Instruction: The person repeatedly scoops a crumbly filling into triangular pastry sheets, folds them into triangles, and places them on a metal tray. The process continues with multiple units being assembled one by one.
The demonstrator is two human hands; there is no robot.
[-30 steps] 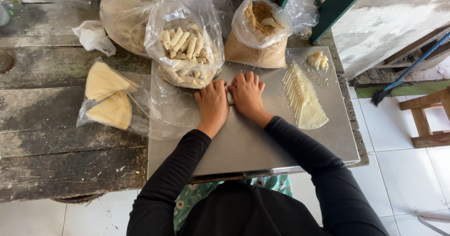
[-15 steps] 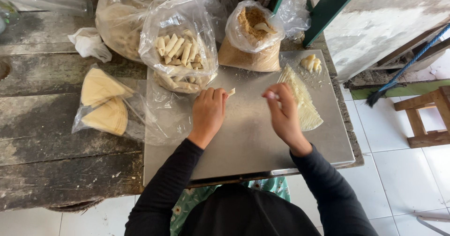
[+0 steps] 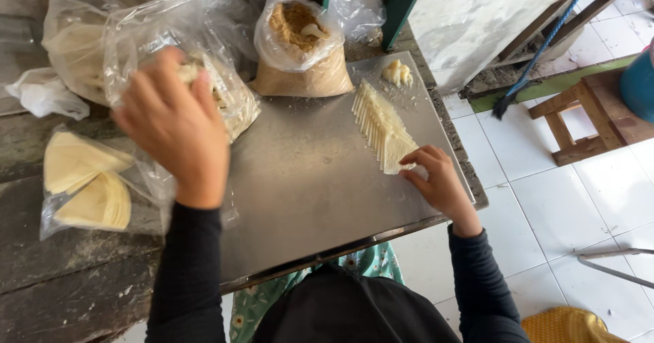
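- Wooden table (image 3: 75,295): dark, weathered planks, rough grain, under everything at left.
- Metal sheet (image 3: 306,193): flat, grey, dull shine, laid on the table's right part; crumbs scattered over it.
- Tiled floor (image 3: 545,200): white square tiles at right, with a wooden stool (image 3: 579,121) standing on it.
- Large clear bag (image 3: 75,43): crinkled plastic, pale contents, at the far left rear.
- Bag of rolls (image 3: 225,91): clear plastic, holding pale finger-shaped rolls, on the sheet's far left edge.
- Bag of filling (image 3: 300,50): clear plastic, open top, brown crumbly contents, at the sheet's far edge.
- Bag of wrappers (image 3: 85,186): clear plastic, pale yellow folded sheets, on the wood at left.
- Fanned wrappers (image 3: 381,125): thin pale triangles, overlapped in a row on the sheet's right side.
- Left hand (image 3: 174,128): raised over the bag of rolls, blurred, fingers bent; whether it holds anything cannot be told.
- Right hand (image 3: 436,176): fingertips pinching the near end of the fanned wrappers.
- Small pale lump (image 3: 397,74): at the sheet's far right corner.
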